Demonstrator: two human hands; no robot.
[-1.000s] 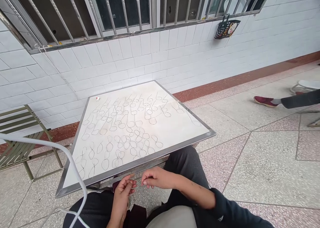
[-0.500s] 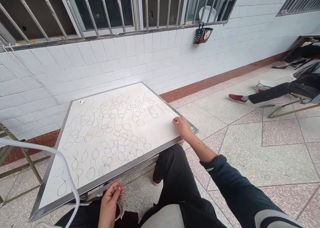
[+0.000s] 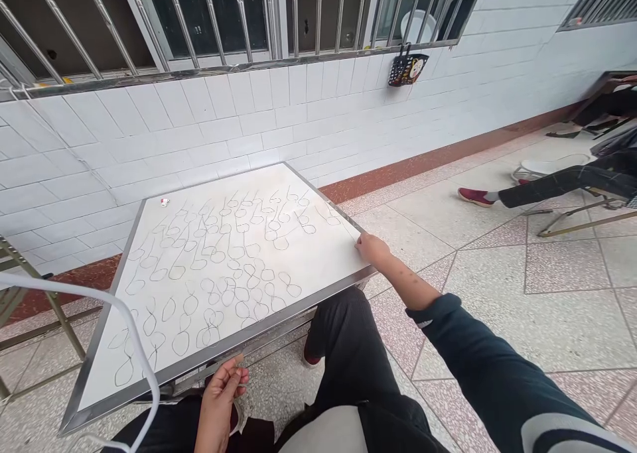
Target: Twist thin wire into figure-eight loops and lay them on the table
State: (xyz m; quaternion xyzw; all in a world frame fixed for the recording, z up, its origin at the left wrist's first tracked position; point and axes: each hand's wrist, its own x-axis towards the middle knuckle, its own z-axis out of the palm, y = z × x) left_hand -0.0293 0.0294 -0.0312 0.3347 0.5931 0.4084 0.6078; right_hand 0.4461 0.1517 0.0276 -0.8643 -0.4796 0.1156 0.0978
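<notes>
My right hand (image 3: 373,249) is at the right edge of a white tabletop (image 3: 318,260) with a grey metal rim, its fingers curled together near the surface. Whatever it may hold is hidden or too thin to make out. Below the table's front edge, my left hand (image 3: 226,387) has its thumb and fingers pinched together; what is between them is too small to tell. Many thin dark looped strands (image 3: 180,342) lie across the left and middle of the tabletop, some with straight tails. In the far left corner sits a small white and red item (image 3: 164,202).
A white curved tube (image 3: 130,327) crosses the left foreground. Behind the table is a white tiled wall (image 3: 223,128) with barred windows and a hanging black basket (image 3: 407,69). On the right, a seated person's leg (image 3: 547,186) and a white stool (image 3: 555,166) are visible.
My right hand has moved a little to the right, out to the table's rim. My left hand stays in almost the same place, still pinched.
</notes>
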